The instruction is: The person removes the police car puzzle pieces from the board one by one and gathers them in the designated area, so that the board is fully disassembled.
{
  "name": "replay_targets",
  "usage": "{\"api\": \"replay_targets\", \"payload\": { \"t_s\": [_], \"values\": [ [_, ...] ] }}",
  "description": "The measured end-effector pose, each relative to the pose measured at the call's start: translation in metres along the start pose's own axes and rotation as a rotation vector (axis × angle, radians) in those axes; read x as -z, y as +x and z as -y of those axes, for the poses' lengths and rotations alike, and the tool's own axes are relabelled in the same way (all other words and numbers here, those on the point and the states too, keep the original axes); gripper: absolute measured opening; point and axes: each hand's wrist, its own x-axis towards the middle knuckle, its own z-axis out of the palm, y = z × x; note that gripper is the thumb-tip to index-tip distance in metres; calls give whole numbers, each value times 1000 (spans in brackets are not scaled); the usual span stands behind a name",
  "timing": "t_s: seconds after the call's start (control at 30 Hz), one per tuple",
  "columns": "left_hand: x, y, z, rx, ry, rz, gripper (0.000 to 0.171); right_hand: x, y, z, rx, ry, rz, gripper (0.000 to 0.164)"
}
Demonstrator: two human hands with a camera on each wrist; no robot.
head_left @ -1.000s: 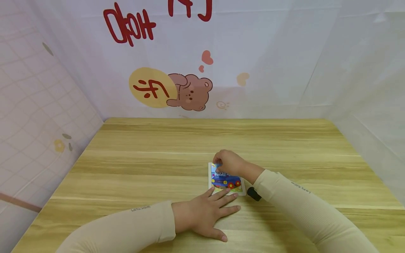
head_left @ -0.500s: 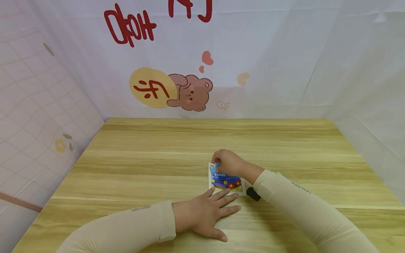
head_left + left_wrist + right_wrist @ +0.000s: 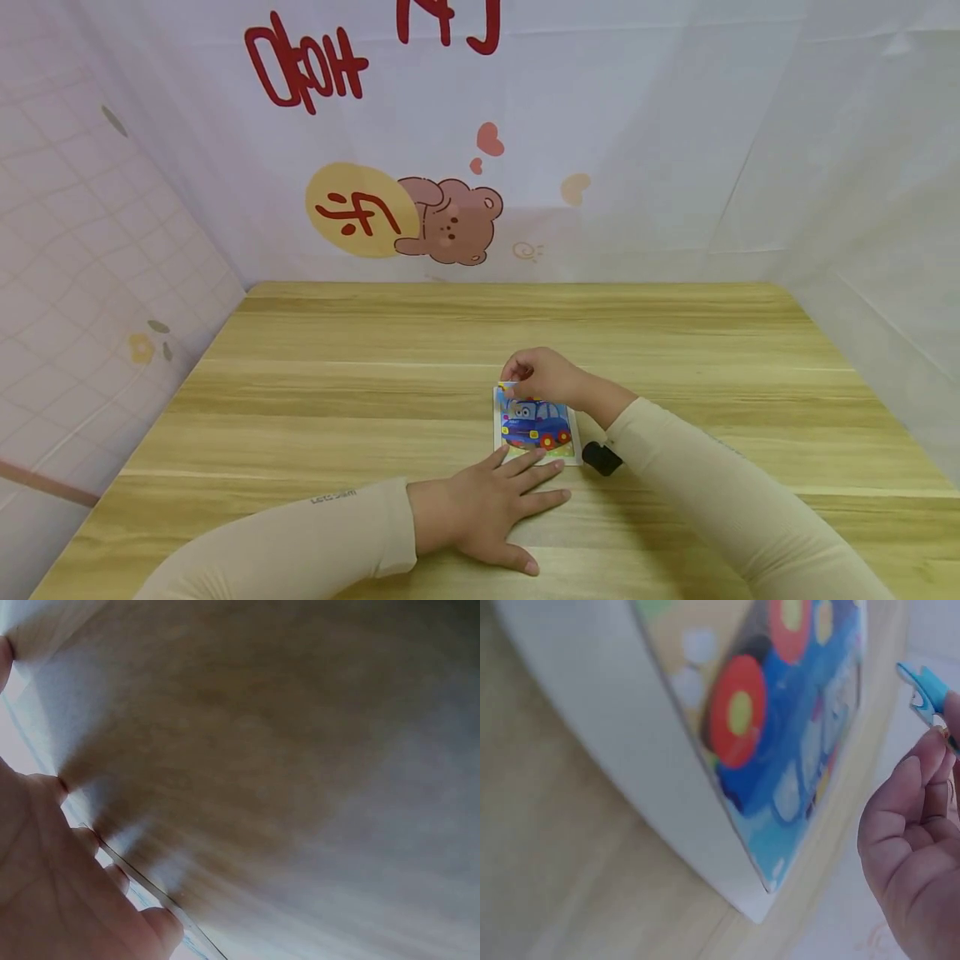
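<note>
We see the thumb and fingers of the right hand [image 3: 542, 377] pinching a light-blue jigsaw piece [image 3: 932, 688] over the top-left corner of the car jigsaw puzzle [image 3: 536, 423]. The left hand [image 3: 491, 512] lies with fingers spread, some tips on the puzzle's lower edge, the thumb out on the wood-grain table [image 3: 360, 358]. Beside the puzzle's lower right corner we make out a small black object [image 3: 602, 458] close to the right sleeve [image 3: 712, 483]. Behind the table we see a white backdrop [image 3: 652, 125] printed with a brown bear [image 3: 461, 218].
</note>
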Motion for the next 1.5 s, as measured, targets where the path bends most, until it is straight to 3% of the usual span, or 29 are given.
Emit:
{"api": "replay_targets", "payload": {
  "t_s": [0.17, 0.33, 0.73, 1.0, 1.5],
  "values": [
    [0, 0, 0, 4, -8, -1, 80, 14, -3, -3, -74, 118, -51, 16],
    [-2, 1, -1, 4, -4, -4, 81, 31, -9, -9, -138, 170, -85, 19],
    [-3, 0, -2, 18, 10, -23, 81, 69, -31, -41, -212, 161, -112, 25],
    [-2, -2, -2, 4, 4, -41, 81, 83, -45, -57, -210, 154, -45, 26],
    [-3, -1, -2, -3, 15, -54, 81, 89, -58, -74, -270, 71, 32, 19]
  ]
}}
